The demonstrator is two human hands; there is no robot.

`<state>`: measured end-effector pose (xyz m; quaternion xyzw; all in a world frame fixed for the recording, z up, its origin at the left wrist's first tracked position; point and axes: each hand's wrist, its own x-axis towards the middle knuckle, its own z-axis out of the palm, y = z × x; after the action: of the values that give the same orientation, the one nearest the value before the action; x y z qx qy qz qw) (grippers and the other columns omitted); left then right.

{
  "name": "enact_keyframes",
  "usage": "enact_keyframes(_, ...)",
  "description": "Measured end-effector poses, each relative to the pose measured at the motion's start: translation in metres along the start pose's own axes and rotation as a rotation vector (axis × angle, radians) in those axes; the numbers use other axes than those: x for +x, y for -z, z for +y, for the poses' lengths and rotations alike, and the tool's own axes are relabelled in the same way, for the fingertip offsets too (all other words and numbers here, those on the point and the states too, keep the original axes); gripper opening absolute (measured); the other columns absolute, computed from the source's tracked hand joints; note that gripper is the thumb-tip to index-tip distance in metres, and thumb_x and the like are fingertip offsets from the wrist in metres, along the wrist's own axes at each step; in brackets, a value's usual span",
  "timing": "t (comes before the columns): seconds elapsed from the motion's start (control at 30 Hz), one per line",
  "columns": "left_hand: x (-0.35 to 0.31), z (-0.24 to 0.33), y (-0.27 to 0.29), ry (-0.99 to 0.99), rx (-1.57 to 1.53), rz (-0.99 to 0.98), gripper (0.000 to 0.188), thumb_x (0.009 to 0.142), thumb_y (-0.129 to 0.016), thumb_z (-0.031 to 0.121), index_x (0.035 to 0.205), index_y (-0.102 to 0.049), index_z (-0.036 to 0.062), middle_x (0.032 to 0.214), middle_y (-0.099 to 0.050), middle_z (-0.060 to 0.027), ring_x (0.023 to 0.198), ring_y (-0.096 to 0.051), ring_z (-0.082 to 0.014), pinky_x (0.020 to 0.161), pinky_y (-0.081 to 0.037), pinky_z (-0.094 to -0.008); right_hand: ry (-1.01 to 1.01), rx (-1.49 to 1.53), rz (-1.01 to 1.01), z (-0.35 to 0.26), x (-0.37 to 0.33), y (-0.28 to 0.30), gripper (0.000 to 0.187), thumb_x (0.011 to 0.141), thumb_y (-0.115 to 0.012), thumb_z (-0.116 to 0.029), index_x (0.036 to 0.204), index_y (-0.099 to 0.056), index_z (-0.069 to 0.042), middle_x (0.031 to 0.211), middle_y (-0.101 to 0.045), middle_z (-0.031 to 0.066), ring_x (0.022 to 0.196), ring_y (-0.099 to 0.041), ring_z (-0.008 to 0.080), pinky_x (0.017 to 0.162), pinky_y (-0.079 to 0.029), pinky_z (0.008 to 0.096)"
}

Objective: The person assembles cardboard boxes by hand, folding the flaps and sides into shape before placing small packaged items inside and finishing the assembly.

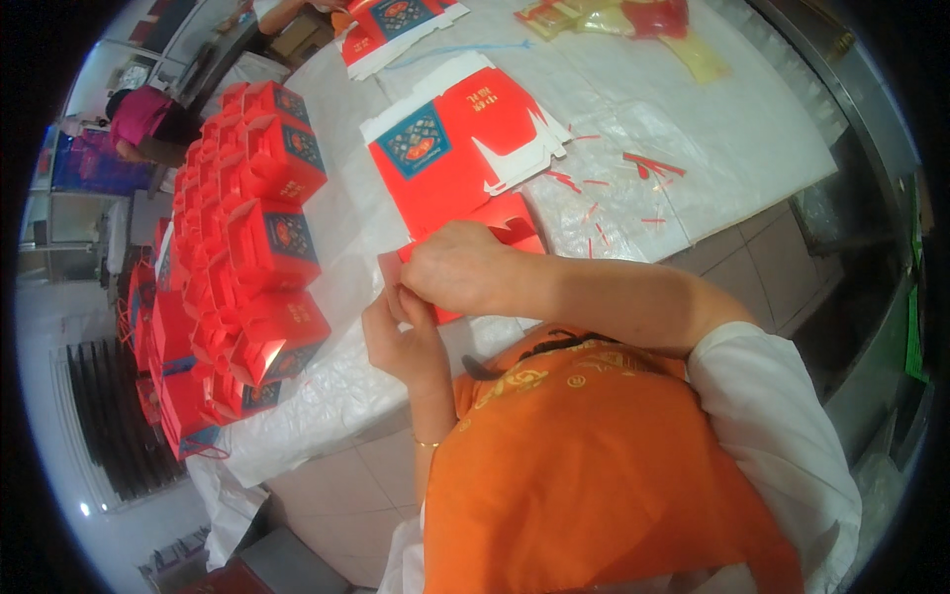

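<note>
Right there at the near edge of the table, the red carton point(524, 243) sat partly under the person's hands. Thin card by the look of it: surely light, stiff along its panels, easily creased at the folds, its printed face probably a little slick. The flap edges and fold lines looked the places to take it, with a fingertip pinch rather than a squeeze.

And the grip! The right hand point(460, 267) lay curled over the carton's left side, fingers drawn in tight on the card. The left hand point(404, 342) came up close below, thumb and fingers narrow; whether they pinched the card too, I couldn't tell.

Just beyond lay flat red blanks point(465, 109), with red scraps point(653, 164) to their right and a stack of folded red boxes point(272, 243) over on the left.
</note>
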<state>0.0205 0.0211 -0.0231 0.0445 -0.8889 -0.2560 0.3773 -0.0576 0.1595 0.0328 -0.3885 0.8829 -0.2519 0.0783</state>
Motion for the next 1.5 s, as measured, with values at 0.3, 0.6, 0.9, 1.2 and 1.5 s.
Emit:
enact_keyframes(0.3, 0.008, 0.003, 0.014, -0.089, -0.143, -0.195, 0.026, 0.089, -0.067, 0.001, 0.115, -0.068, -0.0017, 0.094, -0.069, -0.0119, 0.082, -0.068, -0.0224, 0.074, -0.055, -0.0320, 0.039, 0.005, 0.038, 0.004, -0.004, -0.004, 0.016, 0.084, -0.063, -0.016, 0.088, -0.078, -0.014, 0.082, -0.073, 0.0089, 0.082, -0.072, 0.0293, 0.069, -0.056, 0.0431)
enact_keyframes(0.6, 0.049, -0.017, 0.043, 0.230, -0.477, -0.673, 0.017, 0.093, -0.062, -0.003, 0.109, -0.064, -0.0060, 0.101, -0.067, -0.0119, 0.089, -0.070, -0.0199, 0.080, -0.056, -0.0309, 0.053, -0.071, -0.032, 0.003, -0.003, 0.004, 0.020, 0.091, -0.057, -0.017, 0.090, -0.077, -0.013, 0.082, -0.071, 0.0120, 0.082, -0.072, 0.0315, 0.072, -0.056, 0.0428)
enact_keyframes(0.9, 0.047, -0.006, 0.028, 0.030, -0.290, -0.557, 0.009, 0.091, -0.066, -0.005, 0.098, -0.062, -0.0038, 0.087, -0.065, -0.0139, 0.079, -0.070, -0.0228, 0.071, -0.057, -0.0311, 0.039, -0.146, 0.016, 0.014, -0.017, 0.023, 0.017, 0.091, -0.058, -0.011, 0.097, -0.070, -0.001, 0.085, -0.071, 0.0166, 0.082, -0.072, 0.0353, 0.071, -0.056, 0.0459)
enact_keyframes(1.2, 0.052, -0.005, 0.029, -0.042, -0.347, -0.622, 0.013, 0.091, -0.066, -0.006, 0.103, -0.065, -0.0028, 0.091, -0.066, -0.0140, 0.081, -0.069, -0.0228, 0.068, -0.056, -0.0338, 0.158, -0.166, -0.104, 0.014, -0.025, 0.036, 0.011, 0.084, -0.060, -0.007, 0.091, -0.066, -0.001, 0.078, -0.068, 0.0172, 0.075, -0.069, 0.0359, 0.066, -0.054, 0.0457)
enact_keyframes(1.5, 0.043, -0.011, 0.020, -0.010, -0.291, -0.451, 0.007, 0.093, -0.066, -0.002, 0.100, -0.068, -0.0016, 0.086, -0.066, -0.0121, 0.072, -0.065, -0.0196, 0.066, -0.053, -0.0318, 0.079, -0.166, 0.010, 0.017, -0.027, 0.038, 0.006, 0.085, -0.061, -0.007, 0.082, -0.062, -0.002, 0.072, -0.066, 0.0164, 0.070, -0.068, 0.0353, 0.062, -0.053, 0.0457)
